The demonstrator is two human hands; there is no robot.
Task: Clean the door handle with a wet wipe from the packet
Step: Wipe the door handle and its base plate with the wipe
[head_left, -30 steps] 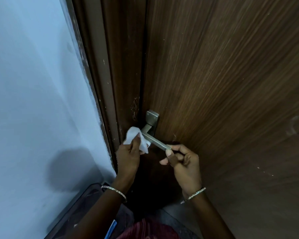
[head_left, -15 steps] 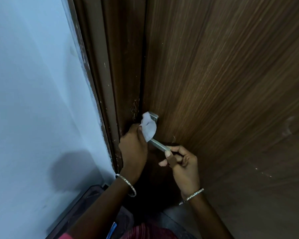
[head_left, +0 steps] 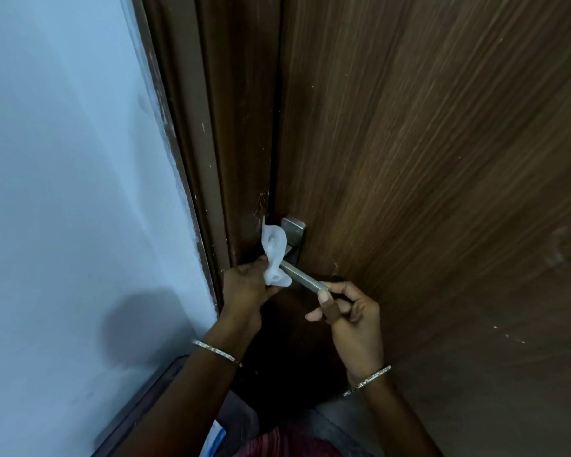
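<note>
A silver lever door handle [head_left: 302,276] juts out from its square metal plate [head_left: 294,229] on the brown wooden door [head_left: 426,159]. My left hand [head_left: 244,288] holds a crumpled white wet wipe [head_left: 274,255] wrapped against the inner part of the lever, close to the plate. At the lever's free end my right hand [head_left: 346,315] pinches the tip between thumb and fingers. A blue-and-white corner at the bottom edge [head_left: 216,438] may be the wipe packet; most of it is hidden by my left arm.
The dark brown door frame [head_left: 218,143] stands just left of the handle, and a pale blue wall [head_left: 63,192] fills the left side. A dark skirting strip [head_left: 139,407] runs along the wall's base. Floor shows below my arms.
My left hand has slid the wipe from beside the lever up over the handle's neck, then slightly back down along the lever. My right hand has stayed on the lever's tip.
</note>
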